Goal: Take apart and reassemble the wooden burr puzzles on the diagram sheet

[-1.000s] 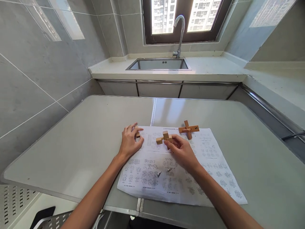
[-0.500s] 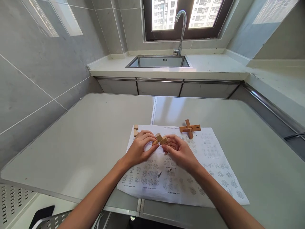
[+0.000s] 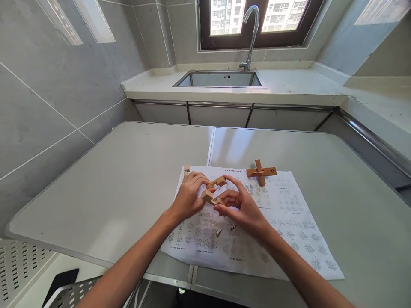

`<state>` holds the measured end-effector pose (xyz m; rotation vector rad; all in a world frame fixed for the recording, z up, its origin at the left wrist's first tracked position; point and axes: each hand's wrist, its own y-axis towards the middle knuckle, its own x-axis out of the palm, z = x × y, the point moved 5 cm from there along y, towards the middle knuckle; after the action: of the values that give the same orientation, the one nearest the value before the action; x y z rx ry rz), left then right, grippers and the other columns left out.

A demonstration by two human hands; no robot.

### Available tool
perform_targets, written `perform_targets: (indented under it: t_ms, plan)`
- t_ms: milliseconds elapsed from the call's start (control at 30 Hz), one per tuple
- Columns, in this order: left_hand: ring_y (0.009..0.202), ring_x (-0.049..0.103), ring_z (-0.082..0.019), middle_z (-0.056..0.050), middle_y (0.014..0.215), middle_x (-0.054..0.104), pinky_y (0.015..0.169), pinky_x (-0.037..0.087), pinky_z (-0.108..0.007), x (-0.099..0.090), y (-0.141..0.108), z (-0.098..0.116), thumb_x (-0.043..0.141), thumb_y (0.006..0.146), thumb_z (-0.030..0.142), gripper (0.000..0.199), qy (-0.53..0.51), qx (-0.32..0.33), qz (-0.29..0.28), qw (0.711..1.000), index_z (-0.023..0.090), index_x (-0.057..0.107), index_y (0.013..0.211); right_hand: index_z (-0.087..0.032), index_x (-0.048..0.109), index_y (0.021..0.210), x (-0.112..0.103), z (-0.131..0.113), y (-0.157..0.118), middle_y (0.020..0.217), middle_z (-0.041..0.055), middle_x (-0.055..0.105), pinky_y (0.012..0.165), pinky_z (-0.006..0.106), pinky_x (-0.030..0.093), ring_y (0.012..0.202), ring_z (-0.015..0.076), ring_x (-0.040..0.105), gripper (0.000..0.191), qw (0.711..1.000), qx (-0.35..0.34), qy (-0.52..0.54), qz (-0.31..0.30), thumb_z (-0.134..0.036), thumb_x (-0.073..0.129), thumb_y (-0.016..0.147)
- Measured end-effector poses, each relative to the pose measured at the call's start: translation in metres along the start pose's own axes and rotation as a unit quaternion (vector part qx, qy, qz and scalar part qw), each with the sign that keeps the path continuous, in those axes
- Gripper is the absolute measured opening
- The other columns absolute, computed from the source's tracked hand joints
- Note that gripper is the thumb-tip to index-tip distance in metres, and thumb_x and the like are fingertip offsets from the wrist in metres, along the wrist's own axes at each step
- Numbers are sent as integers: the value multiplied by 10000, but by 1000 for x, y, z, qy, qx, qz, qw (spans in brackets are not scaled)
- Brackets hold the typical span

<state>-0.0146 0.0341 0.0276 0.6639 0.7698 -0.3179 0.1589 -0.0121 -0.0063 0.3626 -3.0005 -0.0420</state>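
Two light notched wooden pieces are between my hands above a printed sheet [image 3: 250,252]. The upper piece [image 3: 220,181] slants up to the right, and the lower piece [image 3: 207,196] slants down to the right. My left hand [image 3: 189,194] has its fingers round their left ends. My right hand [image 3: 239,203] touches the upper piece with its index finger and pinches the right end of the lower one with its thumb. A darker wooden cross [image 3: 261,172] marked "2" lies at the sheet's top edge. Another light block [image 3: 186,168] sits behind my left hand, partly hidden.
The sheet lies on a large grey table [image 3: 96,192] with a seam down its middle. Beyond it are a white counter, a sink [image 3: 221,79] and a tap [image 3: 252,36] below a window. A perforated chair [image 3: 72,295] stands at the lower left.
The wooden pieces, close together before, are now spread apart one above the other. My right index finger has lifted and opened away from the thumb. The whole view has shifted slightly.
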Motion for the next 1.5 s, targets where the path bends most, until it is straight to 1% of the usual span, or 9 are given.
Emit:
perform_targets:
  t_ms: [100, 267, 400, 500, 700, 900, 1067, 1267, 1500]
  plan:
    - [1071, 646, -260, -49, 1002, 749, 990, 476, -453, -3, 0, -2, 671, 950, 280, 116, 55, -11, 37, 998, 228, 616, 863, -254, 413, 1500, -2, -6, -2, 814, -31, 671, 694, 327, 558, 678, 161, 617, 703, 991, -37, -114, 59, -401, 760, 907]
    - [1053, 629, -256, -55, 1012, 735, 948, 495, -438, -2, 0, -1, 706, 888, 271, 215, 116, -7, 56, 992, 225, 538, 762, -232, 494, 1352, -14, -13, -4, 648, -113, 452, 574, 265, 408, 537, 124, 452, 480, 939, -52, -311, 138, -311, 654, 906]
    - [1009, 610, -252, -53, 998, 718, 928, 492, -436, 1, -2, 2, 715, 857, 257, 259, 137, 22, 37, 990, 225, 498, 719, -226, 578, 1179, -16, -8, -2, 619, -103, 455, 567, 259, 368, 525, 126, 478, 295, 908, -47, -393, 137, -307, 627, 899]
    - [980, 602, -246, -58, 1013, 695, 912, 489, -429, 5, -2, 5, 726, 863, 303, 296, 135, 41, -9, 990, 221, 491, 703, -228, 619, 1103, -15, -4, -2, 600, -88, 506, 572, 261, 360, 519, 132, 515, 213, 893, -43, -429, 128, -312, 625, 907]
    - [985, 624, -255, -94, 1119, 649, 878, 512, -411, 10, -4, 11, 772, 797, 364, 279, 84, 56, -79, 992, 226, 548, 889, -229, 630, 1213, -12, 0, 0, 684, -54, 623, 593, 259, 377, 580, 144, 602, 304, 887, -65, -451, 72, -360, 664, 941]
    - [1266, 600, -303, -139, 1404, 610, 1067, 477, -461, 12, -4, 10, 769, 900, 441, 491, 34, 70, -97, 992, 236, 535, 1280, -239, 663, 1178, -8, -4, 0, 874, -4, 722, 652, 280, 423, 640, 143, 630, 198, 897, -105, -428, 26, -355, 595, 1032]
    - [1156, 640, -275, -84, 1233, 697, 1014, 506, -440, 13, -1, 13, 749, 945, 476, 447, 11, 54, -132, 990, 260, 571, 1294, -238, 675, 1130, -9, -11, 0, 918, 4, 741, 668, 293, 444, 638, 142, 606, 155, 914, -107, -392, 16, -320, 573, 1047]
    - [1188, 634, -281, -80, 1276, 712, 1034, 495, -456, 9, 1, 5, 730, 960, 462, 429, 50, 45, -104, 992, 265, 601, 1319, -247, 668, 1127, -13, -10, 1, 896, -11, 739, 672, 292, 448, 647, 142, 606, 142, 925, -92, -367, 20, -311, 572, 1043]
    - [1399, 498, -358, -75, 1409, 688, 1158, 367, -586, -5, 9, -27, 646, 1012, 427, 331, 206, 10, -42, 978, 323, 708, 1320, -231, 664, 1094, -14, -11, -3, 942, 8, 728, 696, 310, 464, 666, 142, 590, 137, 912, -91, -399, 21, -303, 558, 1046]
